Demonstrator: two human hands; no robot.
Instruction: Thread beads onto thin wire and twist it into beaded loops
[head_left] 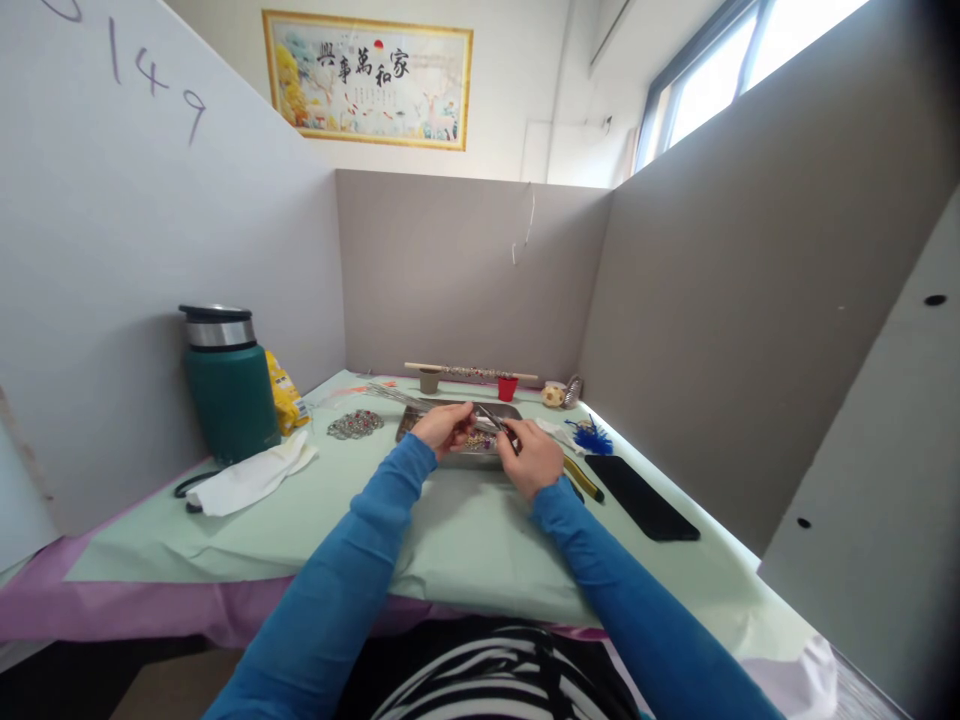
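Both pinching over the metal tray (420, 408): left hand (444, 428) steadying a thin wire (401, 399), right hand (534, 458) gripping small pliers (495, 418) at its tip, beads just beneath for catching drops.

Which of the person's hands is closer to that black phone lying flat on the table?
The right. The right hand works over the metal tray, just left of the black phone. The left hand is farther left, on the far side of the right hand from the phone.
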